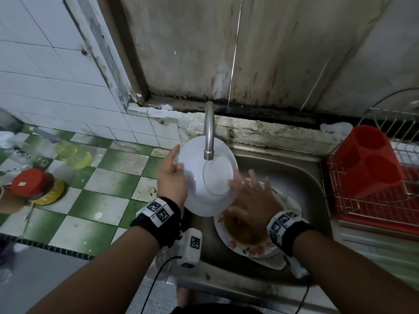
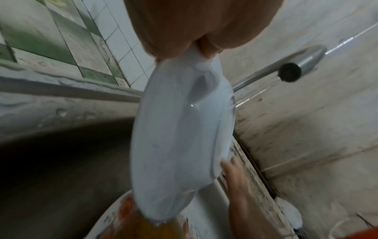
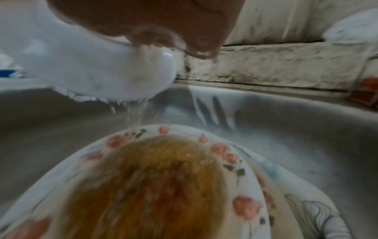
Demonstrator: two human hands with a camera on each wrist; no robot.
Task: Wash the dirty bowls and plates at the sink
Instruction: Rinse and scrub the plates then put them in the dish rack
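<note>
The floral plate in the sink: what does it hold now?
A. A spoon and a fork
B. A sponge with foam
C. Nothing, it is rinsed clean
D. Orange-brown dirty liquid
D: the floral plate is filled with orange-brown liquid, lying under the white bowl held below the faucet.

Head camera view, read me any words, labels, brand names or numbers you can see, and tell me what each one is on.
No readable words, brands or numbers in any view.
Wristbands on the left hand and right hand: black-and-white square code markers only, no letters.
White device under the left wrist: another code marker, no text.
Red-lidded jar: a small pale sticker on the lid, too blurred to read.
Clear bottle on the counter: no label legible.
</note>
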